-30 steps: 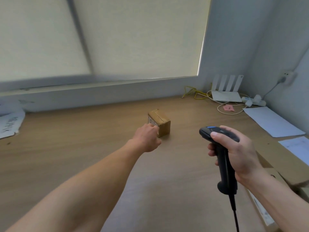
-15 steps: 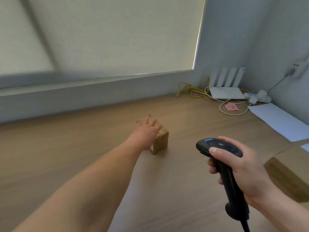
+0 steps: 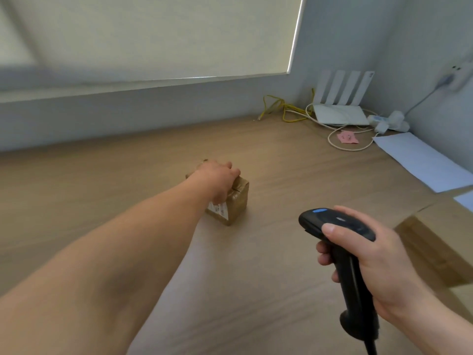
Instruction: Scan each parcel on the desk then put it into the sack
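A small brown taped cardboard parcel (image 3: pixel 234 204) with a white label on its near side sits on the wooden desk (image 3: pixel 268 265). My left hand (image 3: pixel 217 178) lies over the parcel's top, fingers curled down round it. My right hand (image 3: pixel 371 267) grips a black handheld barcode scanner (image 3: pixel 340 249) by its handle, thumb on the head, at the right and nearer to me than the parcel. The scanner's head points left toward the parcel. No sack is in view.
A white router (image 3: pixel 337 111) with yellow and white cables (image 3: pixel 286 111) sits in the far right corner, beside a pink note (image 3: pixel 346 137). White paper sheets (image 3: pixel 422 162) lie along the right wall. An open cardboard box flap (image 3: pixel 440 249) is at the right edge.
My left hand went from beside the parcel to over its top and its fingers closed round it. The view shifted left and down. The right hand kept holding the scanner.
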Motion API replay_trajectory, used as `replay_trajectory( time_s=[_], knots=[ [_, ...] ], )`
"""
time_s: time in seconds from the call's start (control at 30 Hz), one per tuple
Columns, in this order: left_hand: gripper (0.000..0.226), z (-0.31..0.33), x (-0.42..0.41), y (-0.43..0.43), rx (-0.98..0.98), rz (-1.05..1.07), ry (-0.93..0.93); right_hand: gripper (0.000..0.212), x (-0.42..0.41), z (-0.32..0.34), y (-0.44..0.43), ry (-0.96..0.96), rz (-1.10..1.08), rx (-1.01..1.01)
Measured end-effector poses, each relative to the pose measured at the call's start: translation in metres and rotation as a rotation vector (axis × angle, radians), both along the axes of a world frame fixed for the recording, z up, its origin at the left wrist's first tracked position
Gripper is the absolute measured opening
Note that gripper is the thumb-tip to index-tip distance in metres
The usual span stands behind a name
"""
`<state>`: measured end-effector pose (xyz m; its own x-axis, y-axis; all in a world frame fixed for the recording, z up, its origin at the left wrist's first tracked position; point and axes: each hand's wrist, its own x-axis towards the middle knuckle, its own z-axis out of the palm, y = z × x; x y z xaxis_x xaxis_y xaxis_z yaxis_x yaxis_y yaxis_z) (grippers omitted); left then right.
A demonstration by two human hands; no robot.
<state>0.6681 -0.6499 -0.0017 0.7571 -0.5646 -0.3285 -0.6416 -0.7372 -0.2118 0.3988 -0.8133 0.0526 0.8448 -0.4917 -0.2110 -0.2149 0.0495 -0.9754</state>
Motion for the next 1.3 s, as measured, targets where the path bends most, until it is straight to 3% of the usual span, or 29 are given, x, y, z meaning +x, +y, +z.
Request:
replay_trajectory(
  time_s=[0.1, 0.27, 0.33, 0.43, 0.83, 0.9, 1.07, 1.17, 1.3],
  knots=[
    [0.078, 0.005, -0.037, 0.000, -0.003, 0.032, 0.038, 0.039, -0.018, 0.012, 0.005, -0.011, -0.001, 0.050],
    [0.059, 0.014, -0.132, 0.018, -0.102, 0.115, 0.108, 0.059, -0.068, 0.040, 0.012, -0.048, 0.002, 0.090],
    [0.057, 0.015, -0.179, 0.030, -0.128, 0.156, 0.105, 0.047, -0.094, 0.052, 0.016, -0.066, -0.003, 0.102],
    [0.065, 0.013, -0.255, 0.050, -0.141, 0.225, 0.099, 0.026, -0.138, 0.066, 0.024, -0.094, 0.010, 0.124],
    [0.116, 0.010, -0.516, 0.157, -0.049, 0.534, 0.270, 0.039, -0.313, 0.101, 0.074, -0.160, 0.150, 0.183],
    [0.113, 0.008, -0.542, 0.173, -0.074, 0.538, 0.252, 0.039, -0.333, 0.104, 0.087, -0.160, 0.177, 0.187],
    [0.076, 0.012, -0.581, 0.215, -0.279, 0.597, 0.206, 0.041, -0.373, 0.110, 0.120, -0.159, 0.196, 0.167],
    [0.083, 0.018, -0.590, 0.242, -0.497, 0.694, 0.226, 0.043, -0.388, 0.112, 0.142, -0.164, 0.197, 0.152],
    [0.091, 0.037, -0.593, 0.282, -1.005, 0.893, 0.295, 0.043, -0.401, 0.120, 0.185, -0.185, 0.211, 0.133]
  ],
)
